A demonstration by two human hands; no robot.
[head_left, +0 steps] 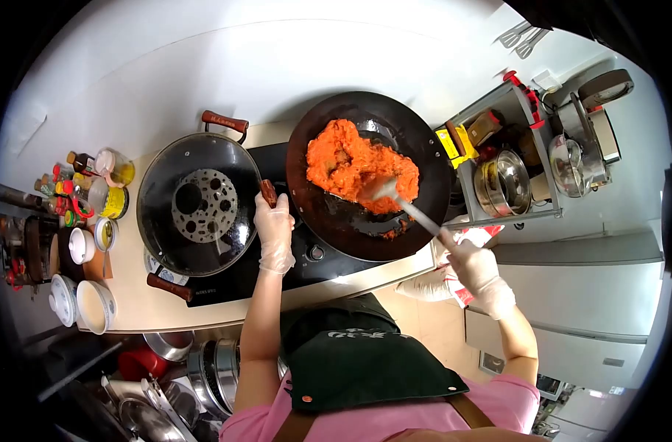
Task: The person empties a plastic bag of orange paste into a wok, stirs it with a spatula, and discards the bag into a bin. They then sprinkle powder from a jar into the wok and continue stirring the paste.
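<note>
left gloved hand (275, 232) is closed round the brown wooden handle (268, 193) of the big black wok (370, 175) mid-frame. right gloved hand (481, 269) is wrapped tight round the long metal spatula (408, 208), blade in the soft orange mash (359, 166). that wok looks heavy to me, so the handle's the spot to hold.

You get bright, even light from above, strongest on the pale wall across the top of the frame. Fisheye bending curves the edges, the corners go black, and the lower left is dim and soft.
</note>
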